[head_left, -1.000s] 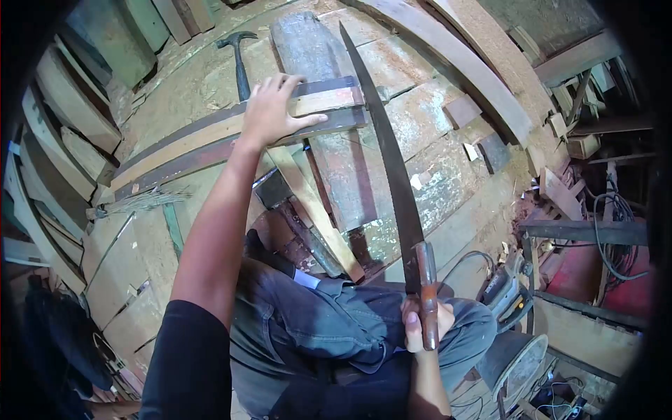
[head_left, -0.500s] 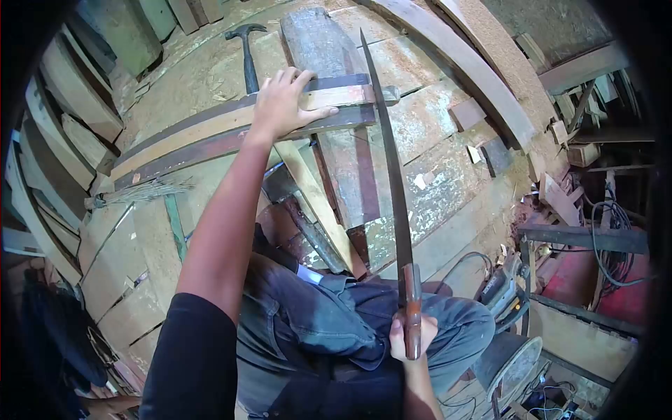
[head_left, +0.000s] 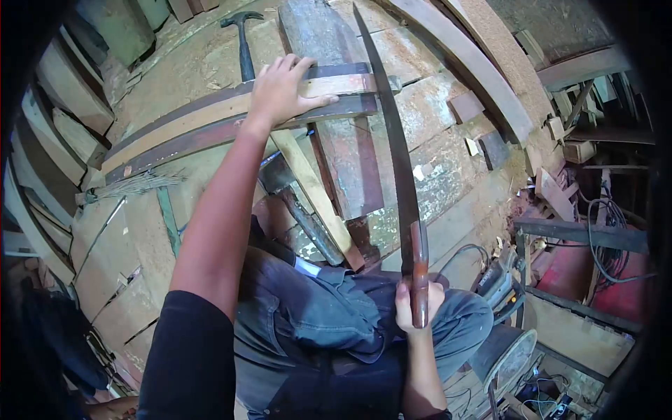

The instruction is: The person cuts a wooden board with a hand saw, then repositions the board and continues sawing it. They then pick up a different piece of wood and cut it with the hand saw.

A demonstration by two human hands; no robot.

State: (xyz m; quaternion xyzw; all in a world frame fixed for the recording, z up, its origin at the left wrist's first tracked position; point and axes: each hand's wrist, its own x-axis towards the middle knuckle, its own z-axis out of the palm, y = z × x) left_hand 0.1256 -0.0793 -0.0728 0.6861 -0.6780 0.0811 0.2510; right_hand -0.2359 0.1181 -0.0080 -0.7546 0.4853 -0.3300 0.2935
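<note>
While the left hand [head_left: 278, 94] rests splayed on the curved boards [head_left: 203, 120], lying across a plank [head_left: 318, 31], the right hand [head_left: 432, 305] grips the saw [head_left: 401, 157] beside their ends (whether touching, I cannot tell). Firm palm pressure, a tucked thumb and long, straight strokes should serve best.

The left arm [head_left: 217, 210] reaches far out, almost straight. The left hand [head_left: 276, 94] is palm down, with the thumb poking out sideways. The right hand [head_left: 434, 299] is curled up, close to the body.
</note>
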